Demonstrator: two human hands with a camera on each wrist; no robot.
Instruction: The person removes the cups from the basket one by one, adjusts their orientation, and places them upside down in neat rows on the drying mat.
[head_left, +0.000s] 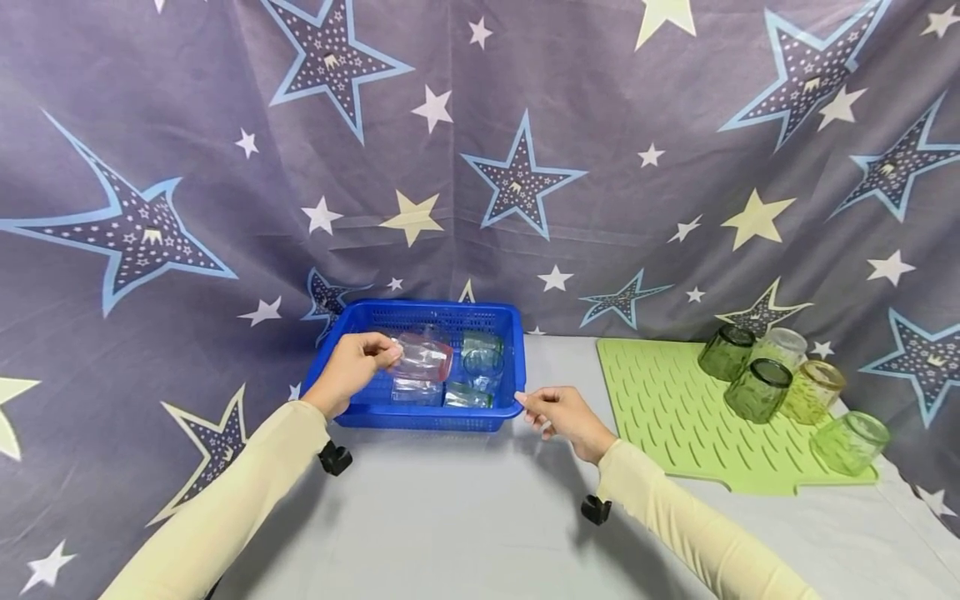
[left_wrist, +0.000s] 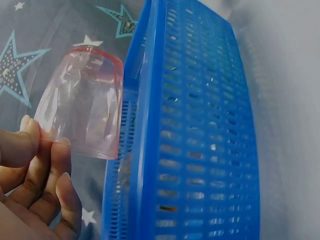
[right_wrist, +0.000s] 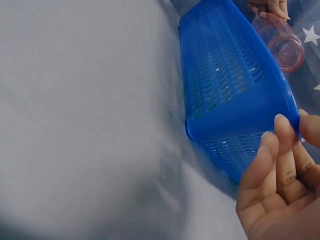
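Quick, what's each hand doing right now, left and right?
Left hand: holding a clear pink cup over the blue basket.
Right hand: pinching the basket's rim at its near right corner.

A person's left arm [head_left: 225,498] and right arm [head_left: 686,523] stretch forward from below, pale sleeves [head_left: 281,442] ending at the wrists. The left hand [head_left: 351,367], the farther forward of the pair, holds a pinch between thumb and fingertips, its lower fingers bent beneath. The right hand [head_left: 567,418] pinches as well, thumb set opposite a bent forefinger, the other fingers curling loosely, part of the palm showing in the right wrist view. The two hands are well apart.
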